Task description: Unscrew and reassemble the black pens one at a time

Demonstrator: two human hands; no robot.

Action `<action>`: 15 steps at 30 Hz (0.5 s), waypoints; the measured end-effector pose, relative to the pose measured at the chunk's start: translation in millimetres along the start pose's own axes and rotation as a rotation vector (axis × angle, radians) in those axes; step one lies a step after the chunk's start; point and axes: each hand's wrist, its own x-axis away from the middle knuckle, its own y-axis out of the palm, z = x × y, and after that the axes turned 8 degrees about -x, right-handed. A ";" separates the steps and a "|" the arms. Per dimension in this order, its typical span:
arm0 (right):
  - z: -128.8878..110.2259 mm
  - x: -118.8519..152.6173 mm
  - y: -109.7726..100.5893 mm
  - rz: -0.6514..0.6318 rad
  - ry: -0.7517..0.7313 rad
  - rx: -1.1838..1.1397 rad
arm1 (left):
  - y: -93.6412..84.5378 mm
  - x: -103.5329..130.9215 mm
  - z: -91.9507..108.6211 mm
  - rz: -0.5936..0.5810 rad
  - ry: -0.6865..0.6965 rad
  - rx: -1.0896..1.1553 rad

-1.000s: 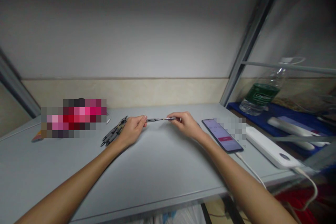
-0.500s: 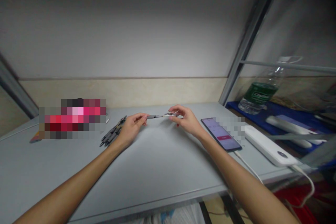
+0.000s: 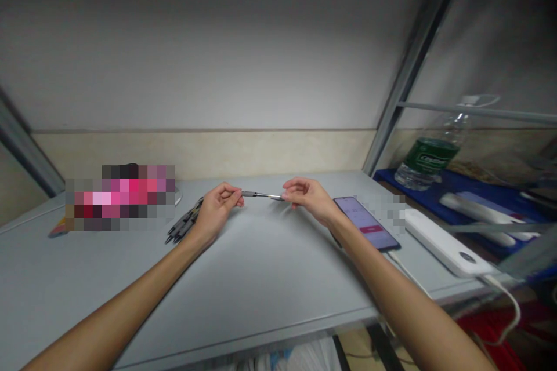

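Observation:
Over the grey desk, my left hand pinches the dark grip end of a slim pen. A thin refill sticks out from it to the right, toward my right hand. My right hand has its fingers closed on a small dark and clear pen part at the refill's far end. Whether the parts touch is too small to tell. Several black pens lie in a bunch just left of my left wrist.
A phone with a cable and a white power bank lie at the right. Beyond the metal rail stands a water bottle on a blue surface. A blurred pink object sits at the back left.
My right hand has shifted slightly and its fingers have drawn together around the pen part, which now points lower. My left hand has moved slightly left.

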 end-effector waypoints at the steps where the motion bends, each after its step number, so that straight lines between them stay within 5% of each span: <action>1: 0.1 -0.1 -0.1 0.001 -0.006 0.006 | 0.3 0.1 0.3 0.001 -0.008 0.009; 7: 1.2 0.4 2.9 -0.064 0.215 0.106 | 0.4 0.4 0.8 0.013 -0.038 0.037; 12: -1.4 1.8 1.1 -0.069 0.064 0.069 | -0.2 0.6 -0.9 0.013 -0.041 0.044; 15: -2.7 2.1 0.9 -0.055 0.128 0.071 | 0.2 0.9 -1.5 0.003 -0.033 0.026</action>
